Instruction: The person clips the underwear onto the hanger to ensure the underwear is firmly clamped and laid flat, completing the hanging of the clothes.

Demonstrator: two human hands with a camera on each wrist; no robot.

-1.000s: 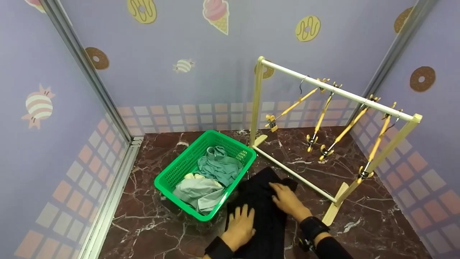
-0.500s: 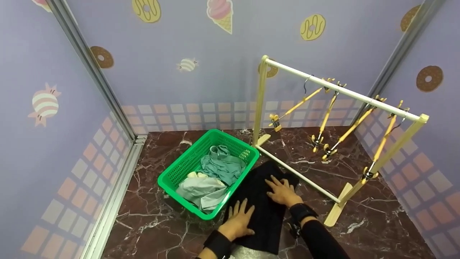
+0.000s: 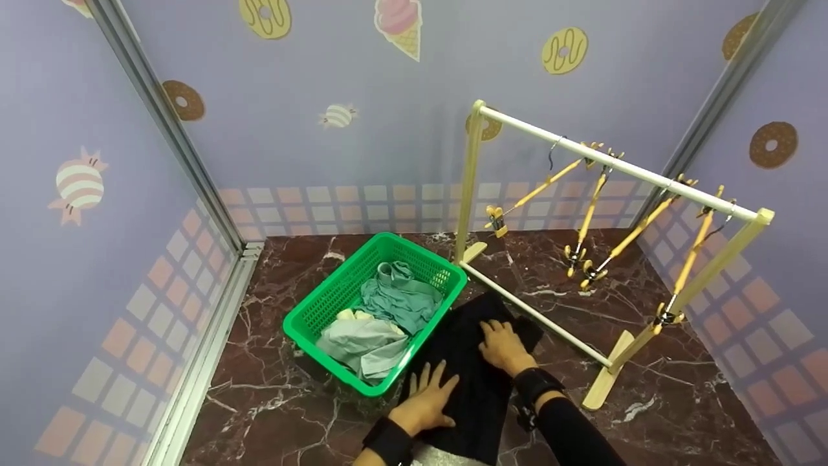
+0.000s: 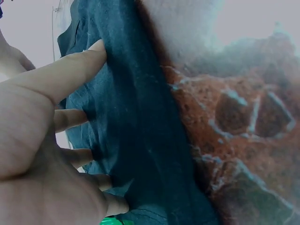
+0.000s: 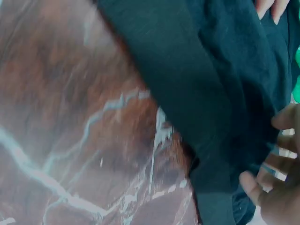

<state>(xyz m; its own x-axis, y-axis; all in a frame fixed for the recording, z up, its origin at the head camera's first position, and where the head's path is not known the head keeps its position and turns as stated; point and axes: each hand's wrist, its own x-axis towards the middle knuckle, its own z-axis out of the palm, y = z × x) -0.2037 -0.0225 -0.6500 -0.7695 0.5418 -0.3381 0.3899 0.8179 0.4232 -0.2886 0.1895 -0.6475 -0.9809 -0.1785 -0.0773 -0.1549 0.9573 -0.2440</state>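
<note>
Pressing flat, both hands lie open-fingered on the dark cloth [image 3: 472,362] spread on the marble floor, at 4 o'clock from the basket [image 3: 323,304]: left hand [image 3: 428,400] low, right hand [image 3: 501,344] higher. Smoothing it well probably means stroking outward evenly, keeping palms flat.

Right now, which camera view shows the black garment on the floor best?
The head view: the black garment lies spread on the marble floor beside the green basket, with the left hand and right hand flat on it. Both wrist views show only close, partial folds of dark cloth against the floor.
</note>
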